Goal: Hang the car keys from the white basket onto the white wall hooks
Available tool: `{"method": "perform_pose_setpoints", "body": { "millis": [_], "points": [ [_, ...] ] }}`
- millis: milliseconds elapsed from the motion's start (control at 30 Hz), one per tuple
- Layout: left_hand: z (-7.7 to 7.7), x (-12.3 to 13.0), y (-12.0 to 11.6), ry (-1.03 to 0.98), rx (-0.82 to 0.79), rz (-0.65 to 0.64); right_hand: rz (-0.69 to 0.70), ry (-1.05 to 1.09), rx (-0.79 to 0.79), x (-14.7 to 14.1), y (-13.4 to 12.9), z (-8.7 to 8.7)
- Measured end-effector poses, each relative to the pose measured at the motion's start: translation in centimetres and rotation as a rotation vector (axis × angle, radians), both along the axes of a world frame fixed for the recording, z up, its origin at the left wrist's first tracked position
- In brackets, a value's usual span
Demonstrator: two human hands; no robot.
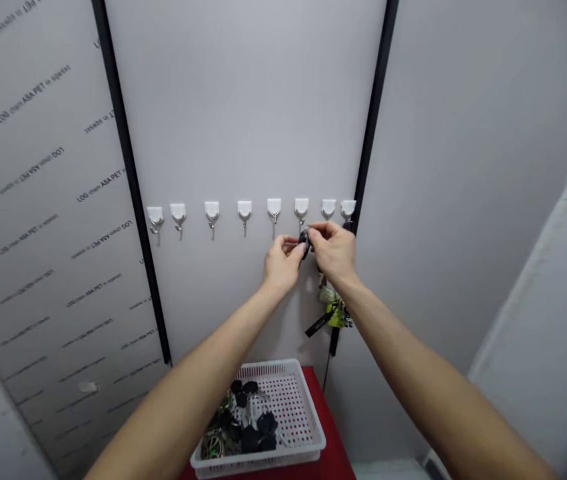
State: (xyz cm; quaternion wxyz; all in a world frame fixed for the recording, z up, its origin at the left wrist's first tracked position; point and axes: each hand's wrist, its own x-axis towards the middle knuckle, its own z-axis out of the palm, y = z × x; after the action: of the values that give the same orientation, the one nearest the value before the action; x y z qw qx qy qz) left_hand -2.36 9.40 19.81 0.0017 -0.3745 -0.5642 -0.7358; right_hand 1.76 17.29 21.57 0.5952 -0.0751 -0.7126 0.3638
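Note:
A row of several white adhesive hooks (pixel 244 211) runs across the pale wall panel. Just below the hook (pixel 302 206) third from the right, both hands meet at a small black item (pixel 304 241). My left hand (pixel 283 261) pinches it from the left, thumb and fingers pressed together. From the right, my right hand (pixel 334 250) grips its upper part. What the item is cannot be made out. Behind my right wrist hang keychains with a yellow-green piece (pixel 336 315) and a black tag (pixel 318 325), their upper ends partly hidden.
Below, a white perforated basket (pixel 316 427) holds several black-headed keys (pixel 250 439) at its left side. It stands on a red surface (pixel 330 427). Black vertical strips (pixel 128 153) border the panel, with printed film at left.

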Motion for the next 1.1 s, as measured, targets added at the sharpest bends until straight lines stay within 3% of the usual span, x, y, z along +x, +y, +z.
{"method": "perform_pose_setpoints", "body": {
  "millis": [100, 233, 400, 500, 567, 667, 800, 867, 967, 1100],
  "points": [
    [1.0, -1.2, 1.1, 0.049, -0.027, 0.077, -0.088, -0.042, 0.006, -1.1, 0.8, 1.5],
    [0.9, -2.5, 2.0, 0.006, -0.100, 0.148, -0.152, -0.181, 0.071, -1.6, 1.3, 2.1],
    [0.1, -2.3, 1.8, -0.071, -0.143, 0.084, -0.195, -0.228, 0.194, -1.4, 1.6, 1.6],
    [-1.6, -2.3, 0.8, -0.062, -0.208, 0.079, -0.229, -0.164, 0.289, -0.5, 1.4, 0.2],
    [-3.9, -2.6, -0.5, -0.012, -0.263, 0.096, -0.250, -0.111, 0.342, 0.4, 0.9, -1.5],
    [-9.0, -3.0, -3.3, 0.057, -0.397, 0.080, -0.201, -0.126, 0.382, 1.8, -0.5, -5.9],
    [-16.8, -2.8, -8.1, 0.069, -0.698, 0.083, 0.018, -0.518, 0.382, 2.6, -2.7, -14.1],
    [-19.9, -2.5, -10.0, 0.124, -0.864, 0.133, 0.132, -0.767, 0.370, 2.2, -3.6, -17.9],
    [-22.6, -2.1, -11.7, 0.249, -1.015, 0.198, 0.220, -1.004, 0.372, 1.0, -4.8, -21.8],
    [-23.5, -1.8, -12.0, 0.289, -1.020, 0.223, 0.211, -1.146, 0.388, -1.0, -6.7, -23.3]
  ]
}}
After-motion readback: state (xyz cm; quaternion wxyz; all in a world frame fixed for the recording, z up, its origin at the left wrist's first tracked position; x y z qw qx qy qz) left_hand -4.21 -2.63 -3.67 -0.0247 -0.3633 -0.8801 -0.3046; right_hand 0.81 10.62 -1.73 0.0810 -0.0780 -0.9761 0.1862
